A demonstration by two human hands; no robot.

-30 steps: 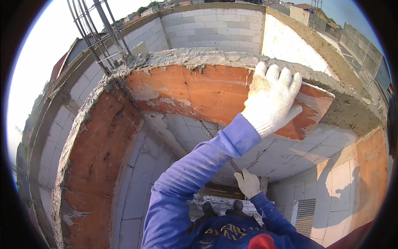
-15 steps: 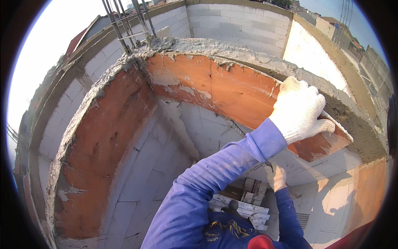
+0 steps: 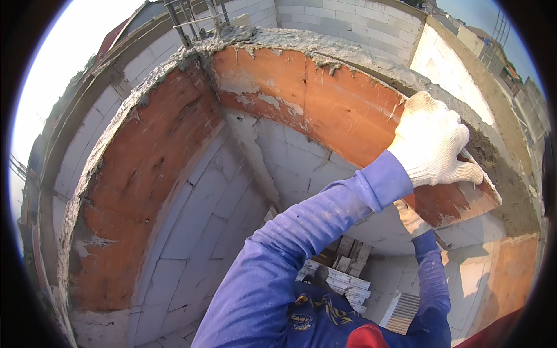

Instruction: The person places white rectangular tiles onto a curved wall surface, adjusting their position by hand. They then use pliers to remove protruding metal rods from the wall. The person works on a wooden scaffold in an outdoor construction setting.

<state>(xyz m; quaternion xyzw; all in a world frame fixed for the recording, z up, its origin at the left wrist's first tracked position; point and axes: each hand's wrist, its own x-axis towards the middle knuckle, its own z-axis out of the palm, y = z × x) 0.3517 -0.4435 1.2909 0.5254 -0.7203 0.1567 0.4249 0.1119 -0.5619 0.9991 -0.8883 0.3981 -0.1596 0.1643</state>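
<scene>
My left hand point(image 3: 432, 142), in a white knitted glove, is closed over the top edge of an orange-brown plywood formwork board point(image 3: 342, 113), near its right end. The thumb lies against the board's near face. Lower down, my right hand point(image 3: 411, 219), also gloved, is beneath the board, its fingers partly hidden by the board and my left wrist. It appears closed round a thin dark metal bar point(image 3: 442, 240), whose end shows past the wrist; most of the bar is hidden. The board lies along a rough grey concrete beam point(image 3: 325, 43), with a gap behind its top edge.
A second orange-brown board point(image 3: 145, 168) lines the left wall and meets the first at the corner. Steel rods point(image 3: 185, 20) rise from that corner. Pale block walls point(image 3: 197, 232) drop below. Stacked wooden planks point(image 3: 342, 284) lie far down. Another board point(image 3: 513, 269) is at right.
The view has shifted, so the wall sits higher and further right. My right hand has moved up and rightward, closer under the board. My left hand keeps its hold on the top edge.
</scene>
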